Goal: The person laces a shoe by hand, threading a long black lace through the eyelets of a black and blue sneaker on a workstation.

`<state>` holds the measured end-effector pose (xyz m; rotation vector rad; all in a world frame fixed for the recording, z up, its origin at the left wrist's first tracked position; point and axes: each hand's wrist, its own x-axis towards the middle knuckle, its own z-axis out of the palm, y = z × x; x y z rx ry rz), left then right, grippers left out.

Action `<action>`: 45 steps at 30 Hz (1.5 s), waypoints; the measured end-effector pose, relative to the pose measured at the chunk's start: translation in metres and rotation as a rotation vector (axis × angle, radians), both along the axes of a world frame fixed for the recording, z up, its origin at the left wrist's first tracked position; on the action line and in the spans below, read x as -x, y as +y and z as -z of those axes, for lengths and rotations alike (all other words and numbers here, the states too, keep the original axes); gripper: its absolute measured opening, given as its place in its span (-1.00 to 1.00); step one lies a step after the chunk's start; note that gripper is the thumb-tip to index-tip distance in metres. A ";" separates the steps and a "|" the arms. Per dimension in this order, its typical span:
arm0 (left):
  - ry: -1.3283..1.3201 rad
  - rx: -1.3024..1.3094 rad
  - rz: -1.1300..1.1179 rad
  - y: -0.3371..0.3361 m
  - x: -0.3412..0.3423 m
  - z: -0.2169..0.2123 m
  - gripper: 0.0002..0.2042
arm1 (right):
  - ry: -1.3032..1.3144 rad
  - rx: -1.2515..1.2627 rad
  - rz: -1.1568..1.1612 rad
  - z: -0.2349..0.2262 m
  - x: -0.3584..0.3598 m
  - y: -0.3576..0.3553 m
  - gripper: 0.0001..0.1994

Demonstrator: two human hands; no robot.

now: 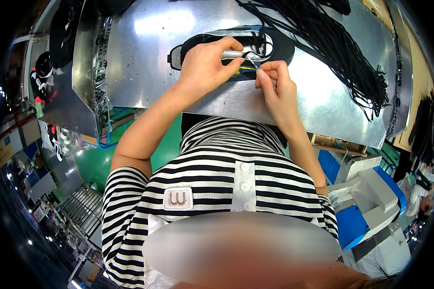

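Observation:
A dark shoe (283,48) with a white-and-silver inside and a yellow-green line on its near side lies on a metal table, its heel loop to the left. My left hand (202,65) lies over its left half, thumb and forefinger closed about a silvery part at the opening; its other fingers are hidden. Just right of it, my right hand (278,86) pinches the end of a thin black shoelace (247,56) near the shoe's close edge. The pinched end is too small to make out fully. More black lace loops over the shoe's top.
A thick bundle of black laces (330,45) spreads over the right side of the metal table (144,62). Dark shoes (62,36) stand on the left beyond a raised metal edge. A blue-and-grey plastic bin (366,202) stands below right. Green floor (94,166) shows below the table.

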<state>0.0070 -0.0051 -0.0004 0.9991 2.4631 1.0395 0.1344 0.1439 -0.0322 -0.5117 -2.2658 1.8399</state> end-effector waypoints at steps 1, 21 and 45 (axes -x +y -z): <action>-0.002 -0.014 0.001 0.000 0.000 0.000 -0.75 | -0.003 -0.016 -0.002 0.000 -0.001 0.000 -0.84; 0.377 -0.155 0.267 -0.016 -0.018 0.010 -0.85 | -0.216 -0.080 -0.272 -0.024 -0.014 0.035 -0.85; 0.161 -0.133 0.251 -0.027 -0.017 0.004 -0.53 | 0.092 0.313 -0.128 -0.015 0.046 0.024 -0.90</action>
